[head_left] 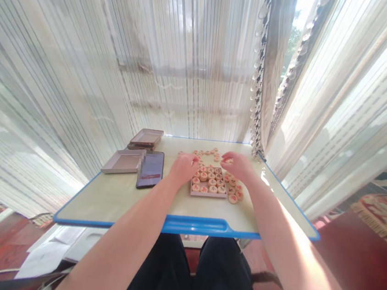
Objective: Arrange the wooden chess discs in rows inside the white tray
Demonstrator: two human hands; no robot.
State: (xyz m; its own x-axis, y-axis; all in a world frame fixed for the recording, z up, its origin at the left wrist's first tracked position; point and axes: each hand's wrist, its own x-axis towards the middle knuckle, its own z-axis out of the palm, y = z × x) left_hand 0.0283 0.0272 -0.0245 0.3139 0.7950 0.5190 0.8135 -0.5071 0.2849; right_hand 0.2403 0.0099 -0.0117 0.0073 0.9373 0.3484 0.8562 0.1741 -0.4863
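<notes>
A shallow tray (208, 194) of round wooden chess pieces (210, 179) with red marks sits on the table in front of me. My left hand (183, 167) rests curled at the tray's left edge, fingers bent down onto the pieces. My right hand (235, 164) is at the tray's far right corner, fingers pinched on one wooden piece (228, 160). More loose pieces (236, 193) lie to the right of the tray, and others (206, 153) are scattered beyond it.
A dark phone (150, 169) lies left of the tray. An open box half (123, 161) and a second box (145, 138) sit at the far left. The table has a blue rim (192, 225). Sheer curtains hang close behind and to the right.
</notes>
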